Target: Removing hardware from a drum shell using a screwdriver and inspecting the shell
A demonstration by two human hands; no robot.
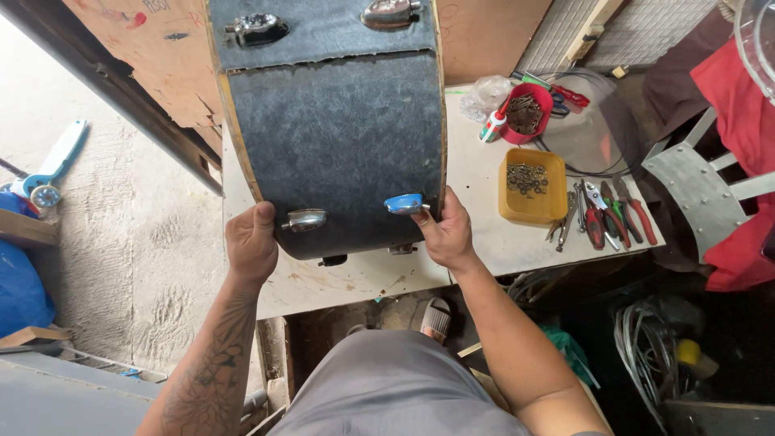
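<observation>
Both hands gripped the near end of the dark carpet-covered case (335, 137) on the workbench (484, 145): left hand (252, 241) closed around its left corner, right hand (446, 230) around the right, the case's long axis running away from the person

pkgs: clear plastic bag (488, 91), crumpled, tabletop (476, 173) far edge | small glue tube (493, 127), white w/ red-green, beside it | signs/screens: none

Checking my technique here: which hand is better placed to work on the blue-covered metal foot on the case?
Probably the right hand: its fingers already touch the blue foot. The left hand grips the case by the bare metal foot, steadying it.
</observation>
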